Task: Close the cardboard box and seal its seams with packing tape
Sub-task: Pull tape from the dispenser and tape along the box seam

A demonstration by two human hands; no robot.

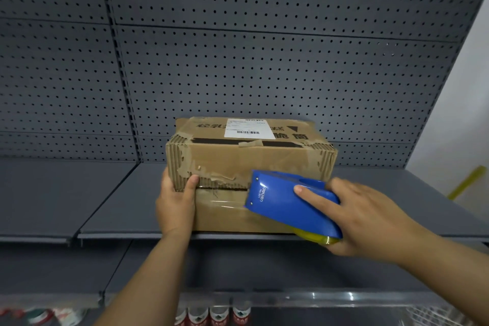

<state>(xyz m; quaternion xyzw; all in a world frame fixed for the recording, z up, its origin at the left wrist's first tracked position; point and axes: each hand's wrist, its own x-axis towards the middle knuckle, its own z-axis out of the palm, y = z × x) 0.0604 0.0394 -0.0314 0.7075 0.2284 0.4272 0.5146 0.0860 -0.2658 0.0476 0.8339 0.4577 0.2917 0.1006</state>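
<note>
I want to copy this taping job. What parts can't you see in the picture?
Head view only:
- Tape roll: mostly hidden inside the blue tape dispenser.
- Shipping label text: too small.
- Cardboard box left corner: covered by the left hand.
- Cans below: cut off by the bottom edge.

1. The worn brown corrugated cardboard box (238, 164) carries black printed characters and a black triangle on top.
2. A white rectangular shipping label (248, 128) on it shows black barcodes.
3. Glossy clear packing tape strips (227, 205) shine across the box's near face.
4. The glossy blue plastic tape dispenser (288, 201) has small white lettering; the yellowish tape roll (317, 238) shows at its lower end.
5. The dark grey metal shelf (105, 206) backs onto a grey pegboard panel (264, 61) dotted with regular rows of dark holes.
</note>
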